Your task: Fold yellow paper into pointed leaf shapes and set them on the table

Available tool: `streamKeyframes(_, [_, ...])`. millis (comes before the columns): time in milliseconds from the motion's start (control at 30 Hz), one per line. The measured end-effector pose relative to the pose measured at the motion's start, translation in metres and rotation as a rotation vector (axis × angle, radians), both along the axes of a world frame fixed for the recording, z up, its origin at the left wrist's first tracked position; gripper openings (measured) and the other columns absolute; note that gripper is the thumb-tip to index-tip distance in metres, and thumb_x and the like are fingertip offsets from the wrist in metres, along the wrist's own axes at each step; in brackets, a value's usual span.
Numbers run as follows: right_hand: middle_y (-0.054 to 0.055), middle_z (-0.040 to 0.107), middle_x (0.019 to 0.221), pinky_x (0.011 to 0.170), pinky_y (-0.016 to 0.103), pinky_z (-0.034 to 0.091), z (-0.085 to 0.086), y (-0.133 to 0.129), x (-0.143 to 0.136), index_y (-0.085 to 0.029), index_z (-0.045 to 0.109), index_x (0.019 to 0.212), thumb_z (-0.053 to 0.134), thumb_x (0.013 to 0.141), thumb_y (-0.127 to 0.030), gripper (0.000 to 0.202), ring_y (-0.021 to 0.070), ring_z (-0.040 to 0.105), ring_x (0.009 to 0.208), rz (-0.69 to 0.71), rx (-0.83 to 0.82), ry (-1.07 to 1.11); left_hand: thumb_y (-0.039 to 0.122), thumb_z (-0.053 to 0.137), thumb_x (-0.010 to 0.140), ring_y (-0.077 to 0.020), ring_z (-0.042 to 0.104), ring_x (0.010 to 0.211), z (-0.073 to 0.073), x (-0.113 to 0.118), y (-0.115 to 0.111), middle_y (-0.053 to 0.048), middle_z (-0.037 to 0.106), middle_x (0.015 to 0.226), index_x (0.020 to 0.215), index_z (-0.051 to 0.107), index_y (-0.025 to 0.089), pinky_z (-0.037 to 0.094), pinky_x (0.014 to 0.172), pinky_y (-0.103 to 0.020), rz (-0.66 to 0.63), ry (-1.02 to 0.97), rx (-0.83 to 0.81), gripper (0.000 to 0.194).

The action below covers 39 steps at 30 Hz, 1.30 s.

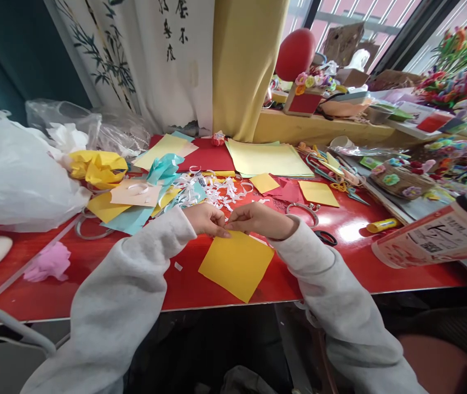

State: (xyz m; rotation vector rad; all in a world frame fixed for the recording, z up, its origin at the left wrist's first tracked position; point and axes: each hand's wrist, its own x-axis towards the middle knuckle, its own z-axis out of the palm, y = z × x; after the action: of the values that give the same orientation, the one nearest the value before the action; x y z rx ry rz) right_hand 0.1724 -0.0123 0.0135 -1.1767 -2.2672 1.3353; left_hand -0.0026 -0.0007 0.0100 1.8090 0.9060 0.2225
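While both hands meet over the near half of the red tabletop (192,290), the yellow square (237,268) sits right below them, corner pointing near, its far corner under the fingers. Left hand (208,220): mostly closed, fingers curled, fingertips pinching that far corner. Right hand (258,220): also nearly closed, thumb and fingers pinched at the same corner, fingertips up against the left's. Exact grip under the fingers is hidden.

Around them: white scrap (178,266) left of the square, black handles (326,237) just right of the right wrist, metal ring (314,218) a bit farther. White paper strips (227,191) heaped on the far side of the hands, pale yellow sheets (268,160) beyond those. Pink tissue (48,262) near left, big white bag (15,175) behind it. Yellow tube (383,225) at right, printed cup (434,238) beside it
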Motion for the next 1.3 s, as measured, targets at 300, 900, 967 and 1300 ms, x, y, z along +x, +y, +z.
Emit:
streamKeyframes(300, [-0.002,0.046,0.055,0.050,0.019,0.040,0.0019,-0.0017,0.0002,-0.012,0.055,0.067,0.048,0.072,-0.040,0.029,0.0053,0.044,0.051,-0.046,-0.009,-0.021,0.032,0.063,0.058,-0.0062,0.043,0.048,0.0040,0.0001,0.0017,0.004,0.048,0.051,0.058,0.054,0.012,0.033,0.050,-0.021,0.033,0.006,-0.074,0.022])
streamKeyframes(900, [0.000,0.052,0.062,0.051,0.020,0.033,0.0006,-0.0021,-0.0009,-0.011,0.059,0.076,0.050,0.073,-0.034,0.025,0.0056,0.040,0.054,-0.039,0.183,-0.108,0.036,0.058,0.063,-0.0045,0.039,0.048,0.0054,-0.0034,0.0000,0.004,0.045,0.049,0.060,0.056,0.012,0.029,0.047,-0.018,-0.008,0.065,0.028,0.024])
streamKeyframes(967, [0.001,0.054,0.065,0.053,0.020,0.034,-0.0001,-0.0016,-0.0004,-0.012,0.059,0.076,0.049,0.073,-0.034,0.024,0.0062,0.042,0.057,-0.048,0.190,-0.099,0.035,0.056,0.066,-0.0043,0.041,0.047,0.0070,-0.0036,-0.0001,0.004,0.046,0.048,0.061,0.058,0.012,0.029,0.047,-0.018,-0.013,0.052,0.009,0.023])
streamKeyframes(1300, [0.002,0.056,0.067,0.054,0.021,0.036,-0.0013,-0.0008,0.0009,-0.012,0.058,0.077,0.052,0.071,-0.032,0.022,0.0068,0.046,0.058,-0.085,0.155,-0.033,0.036,0.061,0.060,-0.0058,0.042,0.050,0.0061,-0.0034,0.0048,0.004,0.048,0.052,0.063,0.057,0.013,0.031,0.050,-0.019,0.040,0.064,-0.032,0.024])
